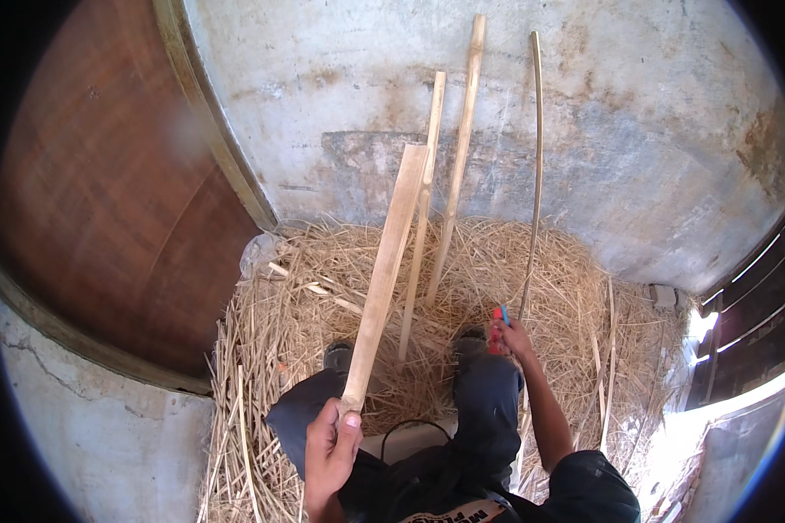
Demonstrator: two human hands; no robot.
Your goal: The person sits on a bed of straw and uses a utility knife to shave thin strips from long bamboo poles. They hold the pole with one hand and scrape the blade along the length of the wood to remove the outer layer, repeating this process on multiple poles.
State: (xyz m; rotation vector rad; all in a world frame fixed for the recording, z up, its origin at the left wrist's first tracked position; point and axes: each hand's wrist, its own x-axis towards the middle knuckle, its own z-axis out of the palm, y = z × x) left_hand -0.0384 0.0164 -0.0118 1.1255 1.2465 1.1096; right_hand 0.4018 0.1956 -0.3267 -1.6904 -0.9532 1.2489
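Note:
My left hand (pixel 330 446) is closed round the lower end of a flat, pale bamboo slat (pixel 385 270), which slants up and away from me. Beside my right knee, my right hand (pixel 515 339) grips a red-and-blue handle (pixel 496 338); whatever is joined to it cannot be made out. Beyond the slat, a narrow bamboo strip (pixel 421 213) and a longer bamboo pole (pixel 460 157) lean toward the wall. A thin, darker stick (pixel 536 157) stands farther right, above my right hand.
Straw-like bamboo shavings (pixel 488 253) cover the floor around my feet, with loose strips (pixel 608 357) at the right. A stained grey wall (pixel 654 148) rises ahead. At left is a brown wooden panel (pixel 113 192) in a frame. Slatted boards (pixel 750 305) let in light at right.

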